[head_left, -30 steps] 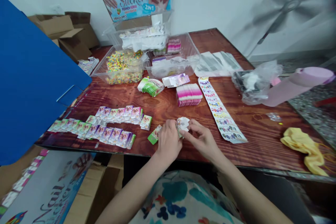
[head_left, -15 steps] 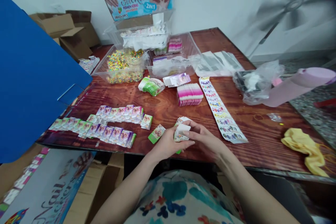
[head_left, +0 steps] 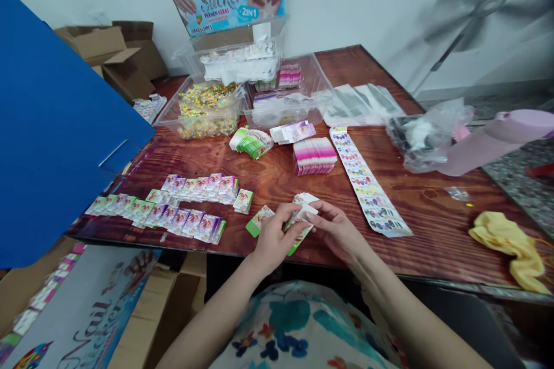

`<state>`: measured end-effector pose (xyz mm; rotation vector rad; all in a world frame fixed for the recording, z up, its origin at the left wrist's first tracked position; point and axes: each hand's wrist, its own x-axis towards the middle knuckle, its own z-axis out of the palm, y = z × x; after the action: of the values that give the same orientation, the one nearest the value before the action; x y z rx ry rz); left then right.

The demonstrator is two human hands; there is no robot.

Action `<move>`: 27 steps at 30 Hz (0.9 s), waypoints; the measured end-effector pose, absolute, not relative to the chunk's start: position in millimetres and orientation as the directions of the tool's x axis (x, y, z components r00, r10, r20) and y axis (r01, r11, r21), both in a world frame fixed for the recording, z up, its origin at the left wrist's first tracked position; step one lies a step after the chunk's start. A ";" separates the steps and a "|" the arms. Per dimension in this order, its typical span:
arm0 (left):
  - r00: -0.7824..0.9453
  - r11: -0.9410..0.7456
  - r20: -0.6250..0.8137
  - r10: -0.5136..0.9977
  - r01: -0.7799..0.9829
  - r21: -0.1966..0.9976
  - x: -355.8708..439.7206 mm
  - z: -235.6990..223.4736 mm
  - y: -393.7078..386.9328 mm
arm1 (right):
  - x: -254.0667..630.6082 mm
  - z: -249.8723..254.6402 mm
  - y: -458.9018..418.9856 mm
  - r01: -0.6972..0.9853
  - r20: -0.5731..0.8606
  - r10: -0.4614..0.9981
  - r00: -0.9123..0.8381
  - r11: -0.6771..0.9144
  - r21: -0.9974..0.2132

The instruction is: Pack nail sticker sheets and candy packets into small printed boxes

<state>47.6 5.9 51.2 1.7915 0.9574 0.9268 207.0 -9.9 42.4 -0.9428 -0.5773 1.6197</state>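
My left hand (head_left: 273,237) and my right hand (head_left: 336,229) meet near the table's front edge, both with fingers closed on a small white packet (head_left: 308,211). Its exact form is partly hidden by the fingers. Beneath them lie green-and-white packets (head_left: 299,242) and a white printed piece (head_left: 304,198). Just left of my left hand rests another green-and-white packet (head_left: 258,221). Further left, a small stack (head_left: 243,200) sits beside overlapping rows of green and purple packets (head_left: 182,220).
Behind are a pink card stack (head_left: 314,155), green packets (head_left: 251,143), a sticker strip (head_left: 367,181) and clear bins (head_left: 173,127) of candy and packets. To the right are a pink bottle (head_left: 485,141) and yellow cloth (head_left: 506,245). A blue panel (head_left: 64,138) covers the left.
My left hand has drawn slightly back and its fingers have curled in. The white packet has tilted between my hands, and more of the green packet below shows.
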 end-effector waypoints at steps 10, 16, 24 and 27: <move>0.394 -0.351 0.191 0.899 0.388 0.852 46.2 50.8 5.2 | 202.5 45.4 -14.6 -0.178 0.052 0.991 0.119 0.073 -0.981; 0.258 -0.348 0.247 0.934 0.494 0.797 44.9 46.7 1.7 | 204.0 46.1 -16.5 -0.200 -0.061 0.998 0.007 -0.058 -0.978; 0.352 -0.402 0.238 0.905 0.528 0.748 41.6 41.3 1.7 | 204.9 43.3 -14.8 -0.263 -0.148 0.989 -0.008 -0.145 -0.954; 0.356 -0.366 0.193 0.914 0.522 0.771 40.3 43.1 1.2 | 213.0 46.6 -13.1 -0.104 -0.026 0.994 -0.104 -0.037 -0.994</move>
<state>40.3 1.2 43.1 2.0158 1.2432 0.8389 213.0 -13.1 46.6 -1.1031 -1.1893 1.3560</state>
